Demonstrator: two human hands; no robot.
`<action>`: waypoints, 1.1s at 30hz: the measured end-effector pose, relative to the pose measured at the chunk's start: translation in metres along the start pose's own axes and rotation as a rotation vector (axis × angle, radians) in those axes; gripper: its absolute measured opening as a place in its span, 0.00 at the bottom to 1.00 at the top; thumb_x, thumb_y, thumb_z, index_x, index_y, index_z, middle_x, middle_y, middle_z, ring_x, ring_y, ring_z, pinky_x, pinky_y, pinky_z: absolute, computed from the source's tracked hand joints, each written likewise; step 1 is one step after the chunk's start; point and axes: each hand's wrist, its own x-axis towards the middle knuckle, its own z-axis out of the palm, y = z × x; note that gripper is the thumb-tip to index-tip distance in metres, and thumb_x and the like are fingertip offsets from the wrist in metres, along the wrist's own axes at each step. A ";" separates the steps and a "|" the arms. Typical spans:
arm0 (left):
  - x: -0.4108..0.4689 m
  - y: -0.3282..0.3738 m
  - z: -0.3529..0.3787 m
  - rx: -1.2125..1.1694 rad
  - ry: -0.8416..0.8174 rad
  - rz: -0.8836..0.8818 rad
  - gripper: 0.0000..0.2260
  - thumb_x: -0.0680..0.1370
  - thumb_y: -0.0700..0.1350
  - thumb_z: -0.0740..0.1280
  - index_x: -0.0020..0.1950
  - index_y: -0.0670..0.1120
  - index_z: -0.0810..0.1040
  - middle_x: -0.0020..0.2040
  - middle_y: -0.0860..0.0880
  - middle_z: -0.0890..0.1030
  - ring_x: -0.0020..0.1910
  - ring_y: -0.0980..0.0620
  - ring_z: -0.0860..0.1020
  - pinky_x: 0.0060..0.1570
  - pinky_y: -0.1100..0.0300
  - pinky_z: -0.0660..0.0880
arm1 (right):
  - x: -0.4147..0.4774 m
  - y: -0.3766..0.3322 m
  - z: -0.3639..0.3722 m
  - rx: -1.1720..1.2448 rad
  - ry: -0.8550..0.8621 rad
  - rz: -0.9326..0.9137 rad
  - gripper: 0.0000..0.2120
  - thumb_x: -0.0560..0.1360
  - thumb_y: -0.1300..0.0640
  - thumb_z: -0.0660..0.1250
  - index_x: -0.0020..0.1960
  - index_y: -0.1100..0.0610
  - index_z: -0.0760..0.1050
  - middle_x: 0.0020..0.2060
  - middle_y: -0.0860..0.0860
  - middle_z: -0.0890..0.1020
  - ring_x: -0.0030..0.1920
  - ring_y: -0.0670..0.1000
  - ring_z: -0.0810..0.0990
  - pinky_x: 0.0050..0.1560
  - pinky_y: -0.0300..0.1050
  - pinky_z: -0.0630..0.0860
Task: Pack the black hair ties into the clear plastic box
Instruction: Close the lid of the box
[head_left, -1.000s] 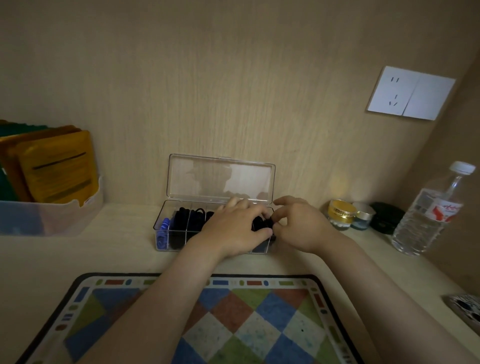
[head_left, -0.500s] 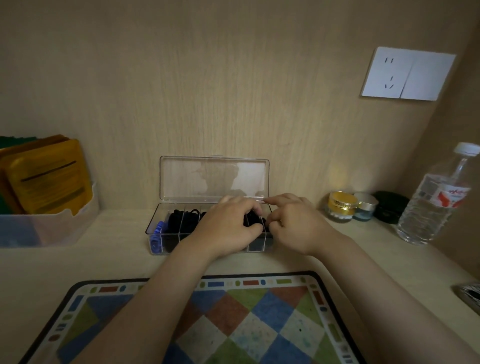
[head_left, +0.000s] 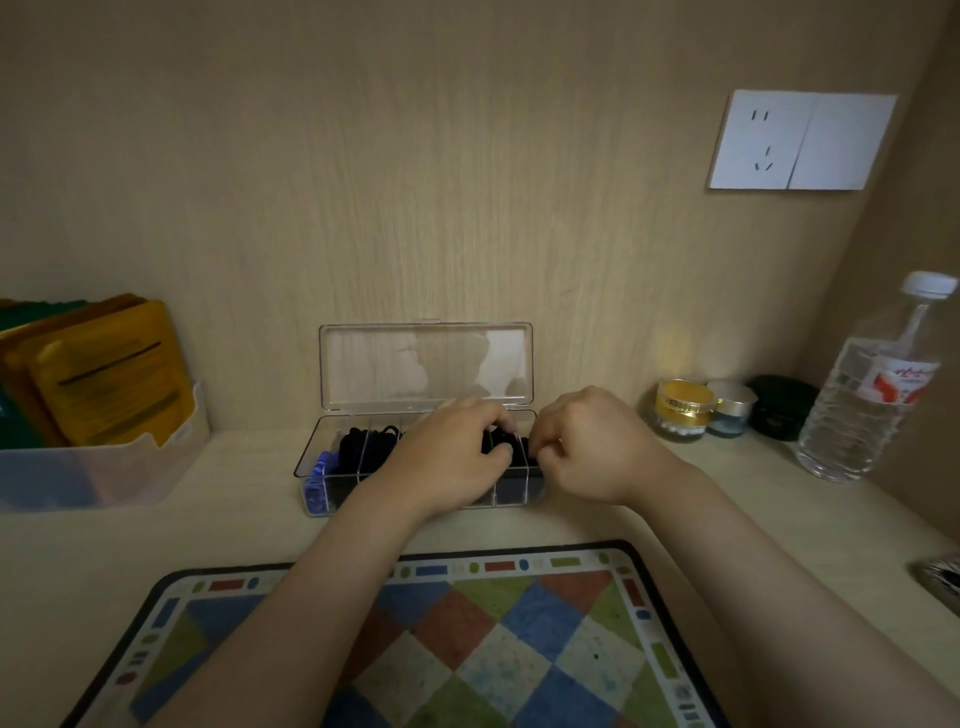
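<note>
A clear plastic box (head_left: 315, 457) with dividers stands against the back wall, its lid (head_left: 426, 364) raised upright. Black hair ties (head_left: 370, 445) fill its left compartments, with something blue (head_left: 318, 475) at the left end. My left hand (head_left: 451, 457) lies over the middle of the box, fingers curled down onto black hair ties (head_left: 500, 441) in a right compartment. My right hand (head_left: 592, 447) is at the box's right end, thumb and fingers pinching at the same ties. My hands hide the rest of these ties.
A checkered mat (head_left: 467, 639) lies in front of the box. At the left is a white bin (head_left: 104, 467) with yellow packets (head_left: 104, 374). To the right stand a gold jar (head_left: 681, 408), a small blue jar (head_left: 731, 408), a black case (head_left: 782, 405) and a water bottle (head_left: 872, 395).
Both hands stay at the right part of the box, pushing ties down; the right hand's fingers have curled tighter. The view has shifted slightly.
</note>
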 end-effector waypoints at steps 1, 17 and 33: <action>-0.001 0.000 -0.003 -0.005 0.015 -0.002 0.09 0.80 0.51 0.64 0.60 0.57 0.77 0.57 0.58 0.74 0.62 0.54 0.72 0.62 0.52 0.71 | 0.000 0.001 -0.002 0.048 0.016 0.028 0.17 0.69 0.55 0.58 0.43 0.51 0.86 0.42 0.44 0.86 0.43 0.45 0.82 0.51 0.44 0.78; -0.010 -0.076 -0.080 -0.294 0.472 -0.738 0.27 0.81 0.46 0.63 0.78 0.45 0.61 0.76 0.42 0.65 0.74 0.40 0.65 0.71 0.46 0.64 | 0.036 -0.007 -0.009 0.580 0.041 0.556 0.31 0.81 0.55 0.62 0.79 0.53 0.52 0.71 0.58 0.71 0.67 0.56 0.74 0.62 0.46 0.70; -0.041 -0.093 -0.094 -0.304 0.423 -0.336 0.16 0.83 0.49 0.62 0.69 0.48 0.70 0.61 0.49 0.77 0.64 0.48 0.75 0.58 0.58 0.70 | 0.022 -0.002 -0.017 0.325 0.218 0.241 0.09 0.84 0.52 0.56 0.63 0.51 0.69 0.46 0.50 0.81 0.46 0.51 0.81 0.46 0.48 0.76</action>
